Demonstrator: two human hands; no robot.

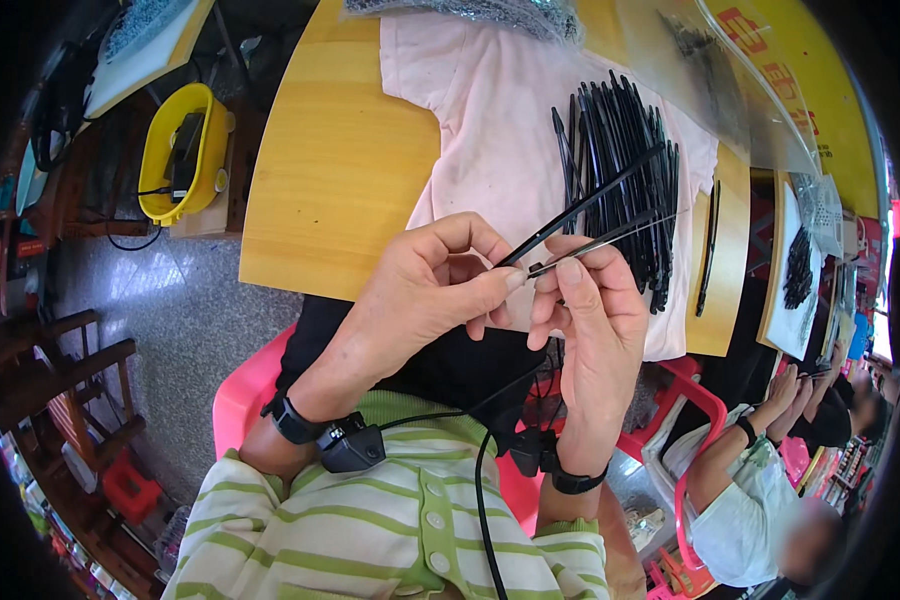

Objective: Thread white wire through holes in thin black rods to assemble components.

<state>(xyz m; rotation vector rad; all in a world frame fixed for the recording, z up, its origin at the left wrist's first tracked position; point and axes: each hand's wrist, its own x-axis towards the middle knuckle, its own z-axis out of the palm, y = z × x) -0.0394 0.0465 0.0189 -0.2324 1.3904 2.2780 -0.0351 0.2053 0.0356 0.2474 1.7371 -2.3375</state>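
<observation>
My left hand (430, 290) pinches one end of a long, slim black strip (582, 205) between thumb and fingers; its far end points up and right. Close beside it, my right hand (598, 315) grips a thinner dark strip (610, 237) with a shiny edge, also slanting right. The near ends of both almost meet between my fingertips, and I cannot tell whether they touch. Just beyond my hands, a pile of similar black strips (620, 150) lies side by side on a pale pink shirt (500, 130) spread over the table.
Under the shirt is a yellow wooden table (340, 170). A clear plastic bag (490, 15) rests at its far edge; a lone black strip (710, 250) lies on its right side. A yellow tub (210, 150) stands at left. At right, a person (740, 490) sits working.
</observation>
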